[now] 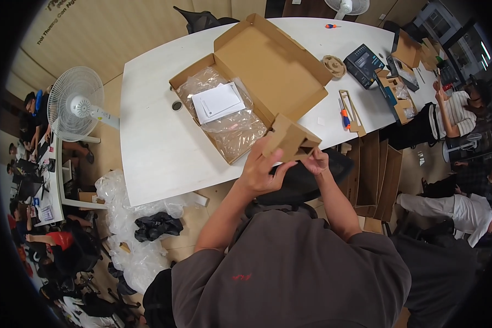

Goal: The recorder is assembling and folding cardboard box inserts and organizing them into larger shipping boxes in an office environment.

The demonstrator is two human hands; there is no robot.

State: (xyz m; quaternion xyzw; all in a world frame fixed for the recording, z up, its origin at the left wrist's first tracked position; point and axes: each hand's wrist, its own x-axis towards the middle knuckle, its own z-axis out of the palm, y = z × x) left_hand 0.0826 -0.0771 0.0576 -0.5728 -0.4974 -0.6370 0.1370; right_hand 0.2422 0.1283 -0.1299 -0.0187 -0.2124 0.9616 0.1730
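Observation:
Over the table's near edge I hold a small brown cardboard box (pixel 288 135) with a cut-out opening in its side. My left hand (pixel 261 168) is closed round its left and lower side, the thumb underneath. The fingers of my right hand (pixel 316 162) pinch its lower right corner, partly hidden behind it. Just beyond it lies a large open cardboard carton (pixel 311 105), lid folded back. Inside the carton are clear plastic wrap (pixel 240 139) and white paper sheets (pixel 218 103).
A tape roll (pixel 176 105) sits left of the carton. To the right lie a screwdriver (pixel 345 119), a cardboard frame (pixel 355 112) and a black box (pixel 364 65). Plastic wrap (pixel 142 218) covers floor at left, near a white fan (pixel 79 104). Other people work on both sides.

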